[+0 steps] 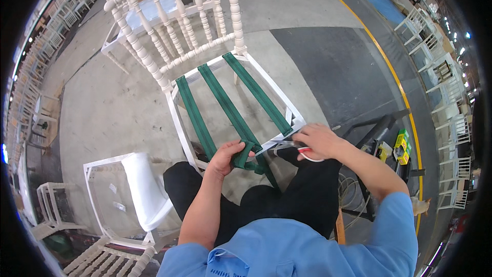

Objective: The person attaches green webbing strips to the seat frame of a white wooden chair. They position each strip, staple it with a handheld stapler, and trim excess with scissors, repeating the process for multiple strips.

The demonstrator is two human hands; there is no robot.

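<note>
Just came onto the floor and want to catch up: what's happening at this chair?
A person in a blue shirt sits at a white chair frame with three green webbing straps stretched across its seat. The left hand grips the loose end of the middle strap at the front rail. The right hand holds a red-handled tool against the front right corner. More white chairs stand around.

Open gaps lie between the green straps (225, 107); the chair's spindled back (174, 31) blocks beyond.
</note>
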